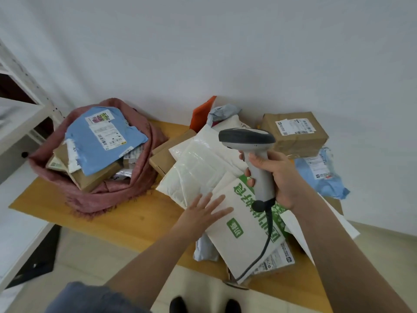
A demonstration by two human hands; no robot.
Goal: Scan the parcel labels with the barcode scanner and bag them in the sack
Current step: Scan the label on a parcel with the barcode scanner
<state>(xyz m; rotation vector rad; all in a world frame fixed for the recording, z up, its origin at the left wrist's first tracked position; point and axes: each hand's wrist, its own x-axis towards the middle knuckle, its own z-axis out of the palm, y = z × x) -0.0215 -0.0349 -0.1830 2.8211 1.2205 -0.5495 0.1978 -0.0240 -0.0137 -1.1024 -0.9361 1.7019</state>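
My right hand (278,177) grips the grey barcode scanner (252,150) by its handle, its head raised over the parcel pile and its cable hanging down. My left hand (203,211) lies flat, fingers spread, on a white mailer with green print (239,222) at the front of the pile. White padded mailers (198,168) lie just behind it. The pink sack (135,177) stands open at the left of the wooden table (126,222). It holds a blue mailer (103,141) with labels on top and brown boxes beneath.
A brown labelled box (295,129) and a blue bag (320,172) sit at the right back. An orange packet (203,114) and a grey bag (222,114) lean by the wall. White shelving (27,109) stands at the left. My shoes (203,304) show below the table edge.
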